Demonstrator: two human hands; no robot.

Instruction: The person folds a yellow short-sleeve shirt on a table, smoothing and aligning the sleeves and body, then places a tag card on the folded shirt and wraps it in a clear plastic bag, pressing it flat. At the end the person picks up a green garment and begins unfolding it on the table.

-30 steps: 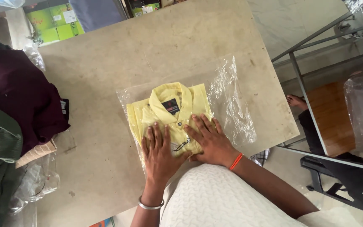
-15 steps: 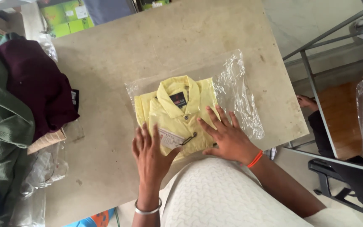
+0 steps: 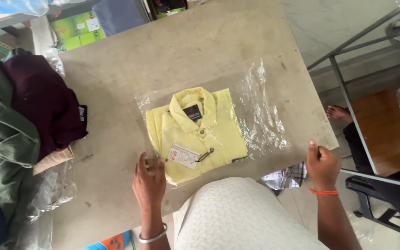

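Far left: heap of clothes (image 3: 19,134), green and maroon, draped over left edge of grey table (image 3: 172,51); crumpled clear plastic (image 3: 47,194) below heap. Top left, beyond table: green boxes (image 3: 72,34).

Centre of table: folded yellow shirt (image 3: 200,134), collar up, dark neck label, buttons down front, white hang tag (image 3: 184,156) on a dark loop. Inside clear plastic bag (image 3: 255,120), pushed to bag's left end; right part of bag empty and wrinkled, flat on table. Lies near front edge, just ahead of torso in white patterned top (image 3: 241,217).

Left hand (image 3: 149,180): palm down, fingers slightly spread, flat on bag's near-left corner, over shirt's lower corner. Pressing, not gripping. Silver bangle (image 3: 153,237) on wrist.

Right hand (image 3: 322,164): off the bag, at table's near-right corner, fingers curled in, thumb up at edge. Loosely closed, nothing visibly held. Orange thread band (image 3: 322,191) on wrist.

Right of table: metal frame (image 3: 343,92), another person's bare foot (image 3: 339,112) on floor, black chair (image 3: 385,194) lower right.
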